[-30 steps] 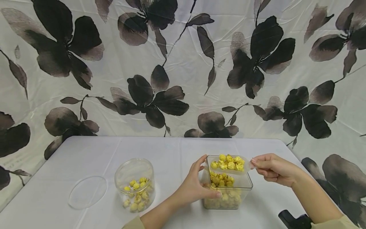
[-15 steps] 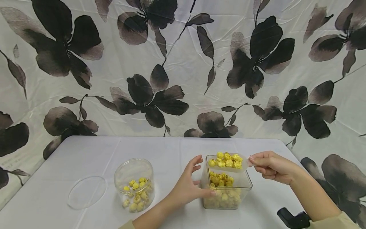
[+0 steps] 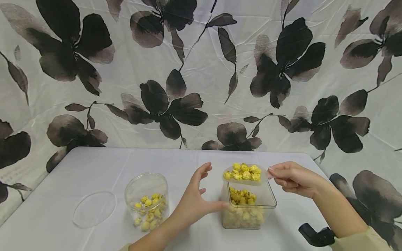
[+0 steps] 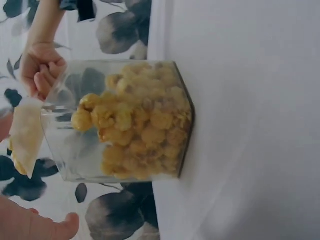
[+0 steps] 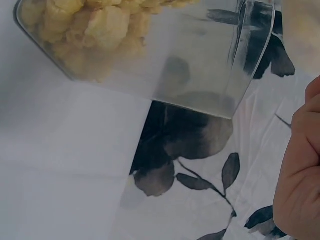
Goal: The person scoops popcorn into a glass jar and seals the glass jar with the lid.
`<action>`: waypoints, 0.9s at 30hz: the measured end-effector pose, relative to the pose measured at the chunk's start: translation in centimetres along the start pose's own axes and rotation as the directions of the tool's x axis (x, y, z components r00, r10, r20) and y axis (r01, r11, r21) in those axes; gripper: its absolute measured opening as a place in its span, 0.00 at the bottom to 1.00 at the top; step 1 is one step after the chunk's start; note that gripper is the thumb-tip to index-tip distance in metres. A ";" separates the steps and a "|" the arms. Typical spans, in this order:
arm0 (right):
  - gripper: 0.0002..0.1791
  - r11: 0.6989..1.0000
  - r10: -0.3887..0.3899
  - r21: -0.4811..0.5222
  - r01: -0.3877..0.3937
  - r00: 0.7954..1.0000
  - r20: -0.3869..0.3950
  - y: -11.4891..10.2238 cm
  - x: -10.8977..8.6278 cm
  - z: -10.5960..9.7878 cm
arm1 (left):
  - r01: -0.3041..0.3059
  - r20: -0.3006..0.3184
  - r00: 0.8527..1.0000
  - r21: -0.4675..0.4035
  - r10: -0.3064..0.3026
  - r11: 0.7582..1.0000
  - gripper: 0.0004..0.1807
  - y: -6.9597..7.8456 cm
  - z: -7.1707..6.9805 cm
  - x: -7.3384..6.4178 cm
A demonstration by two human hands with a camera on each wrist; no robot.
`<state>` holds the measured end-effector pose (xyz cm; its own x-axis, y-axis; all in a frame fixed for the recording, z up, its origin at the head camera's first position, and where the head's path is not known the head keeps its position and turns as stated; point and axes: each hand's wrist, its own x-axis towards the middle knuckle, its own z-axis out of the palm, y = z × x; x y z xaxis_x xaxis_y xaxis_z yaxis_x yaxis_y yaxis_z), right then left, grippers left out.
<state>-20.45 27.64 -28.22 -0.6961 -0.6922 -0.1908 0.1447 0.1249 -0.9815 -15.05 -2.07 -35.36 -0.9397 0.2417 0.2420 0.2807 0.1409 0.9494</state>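
In the head view my right hand [image 3: 296, 179] pinches the short handle of a translucent scoop [image 3: 248, 182], its bowl heaped with yellow popcorn [image 3: 246, 172]. This scoop is over the back left of a clear square container [image 3: 267, 209], which is partly filled with more popcorn. To the container's left is my left hand [image 3: 195, 201], thumb and fingers spread and holding nothing; its thumb tip overlaps the container's edge in this view. The left wrist view shows the scoop [image 4: 25, 137] outside the container's mouth. Only my curled fingers show at the right wrist view's edge.
A clear round jar [image 3: 146, 183] with some popcorn in it stands left on the white table [image 3: 188, 167]. Beside it lies a clear round lid [image 3: 95, 210]. A black object [image 3: 315, 235] is by my right forearm. A floral cloth [image 3: 194, 69] hangs behind.
My left hand has let go of the square container and moved left, fingers spread. My right hand has carried the loaded scoop a little left and up.
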 end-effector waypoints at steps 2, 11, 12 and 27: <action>0.17 1.000 0.001 -0.010 -0.001 1.000 -0.001 -0.3 0.2 0.1 | -0.035 -0.009 0.999 0.055 0.036 0.998 0.54 0.1 -0.2 -0.3; 0.17 1.000 0.005 -0.004 -0.006 1.000 -0.015 -0.7 1.6 1.1 | -0.153 -0.087 0.981 0.216 0.176 0.964 0.54 1.2 -1.7 -1.8; 0.17 1.000 0.006 -0.008 -0.006 1.000 -0.016 -0.7 1.7 1.2 | -0.171 -0.094 0.976 0.243 0.199 0.955 0.54 1.3 -2.0 -2.0; 0.15 1.000 -0.001 -0.030 0.001 1.000 -0.013 -1.2 3.5 2.1 | -0.344 -0.205 0.800 0.614 0.564 0.711 0.54 0.5 -8.5 -4.2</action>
<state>-21.62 23.60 -27.69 -0.7050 -0.6834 -0.1896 0.1227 0.1458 -0.9817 -12.65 -11.18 -34.15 -0.6337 0.0762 0.7699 0.6423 0.6064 0.4687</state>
